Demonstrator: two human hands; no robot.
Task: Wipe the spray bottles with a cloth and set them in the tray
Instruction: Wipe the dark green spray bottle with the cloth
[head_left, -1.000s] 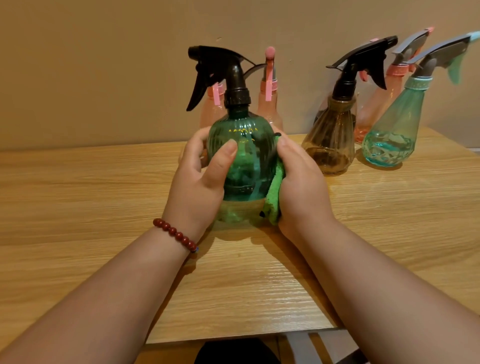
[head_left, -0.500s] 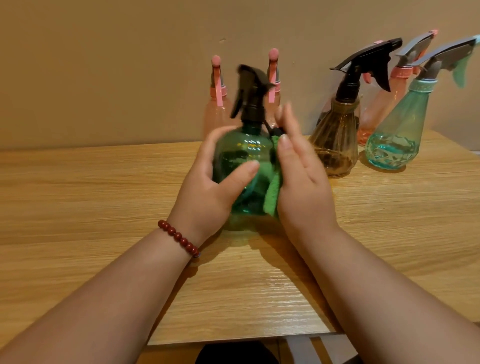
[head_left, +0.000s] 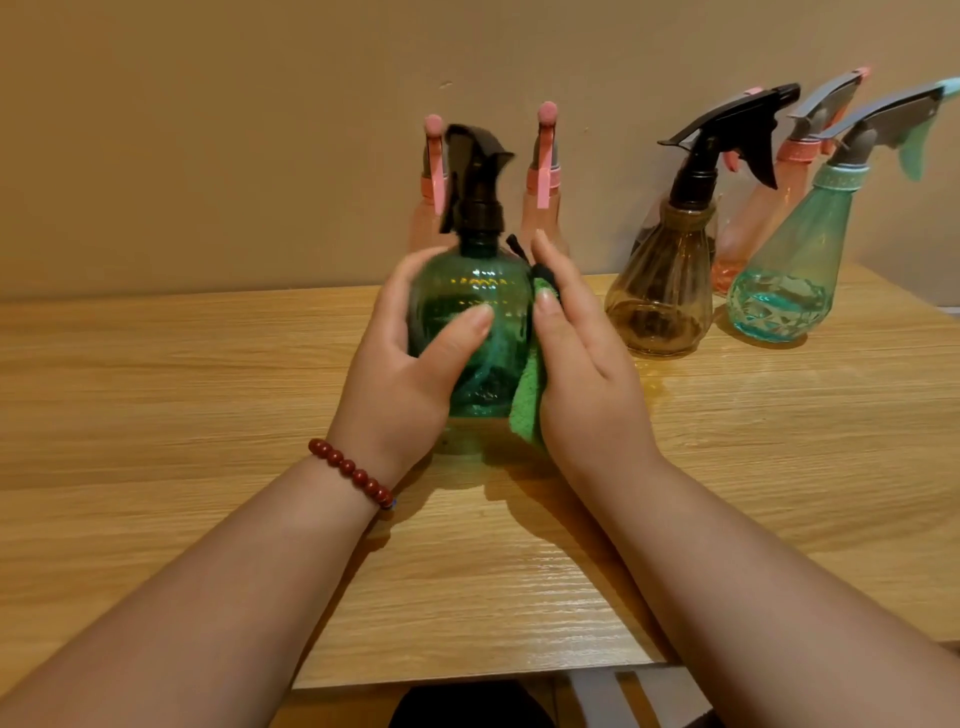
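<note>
We are holding the green spray bottle upright in front of us, over the middle of the tabletop. We cannot tell whether its base is touching the wood. Its body is round, see-through and dark green, with fine ribbing that is catching small glints of light near the shoulder. A black trigger head is sitting on its short neck, with the nozzle pointing left and blurred.

Our left hand is gripping the bottle's left side, with the thumb curling across the front and the fingers wrapping round the back. A bracelet of dark red beads is circling that wrist. Our right hand is lying flat along the bottle's right side with straight fingers, pressing a bright green cloth against the plastic. The cloth's lower corner is hanging out under the palm.

The tabletop is pale wood grain with a light sheen. Along its far edge more bottles are standing:
- Two pink bottles are just behind the green one.
- To the right, a brown bottle is wearing a black trigger.
- A further pink bottle is standing behind it.
- A teal bottle with a grey trigger is standing at the far right.

A plain beige wall is rising behind them. Below the tabletop's near edge, a white frame is showing.
</note>
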